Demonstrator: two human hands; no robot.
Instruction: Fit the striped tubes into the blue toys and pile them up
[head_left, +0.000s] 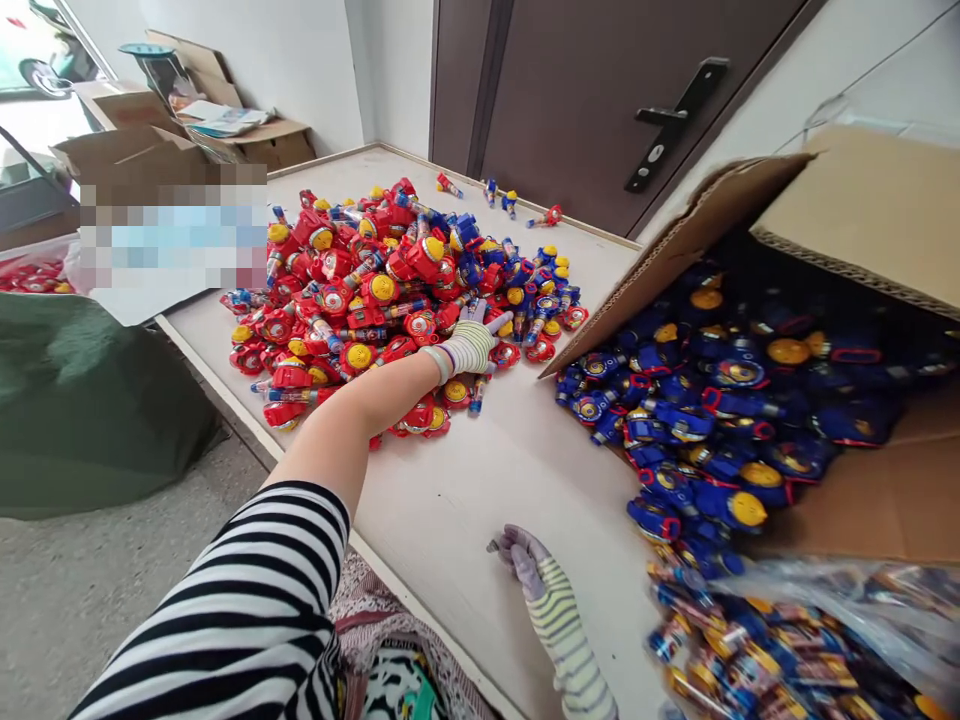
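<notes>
My left hand (471, 343), in a striped glove, reaches out over a big heap of red toys (360, 290) with yellow caps, its fingers spread and resting on the heap's near right edge. Blue toys are mixed into the pile's right side (536, 290). My right hand (525, 558), also gloved, lies low on the pale board (465, 490) with its fingers curled under; I see nothing in it. A tipped cardboard box (862, 210) on the right spills blue toys (705, 420) onto the board.
A clear plastic bag of small toy parts (787, 650) lies at the bottom right. A dark door (600, 90) stands behind the board, with a few stray toys (499, 195) before it. A green bag (82, 400) and cardboard boxes (150, 150) sit at the left.
</notes>
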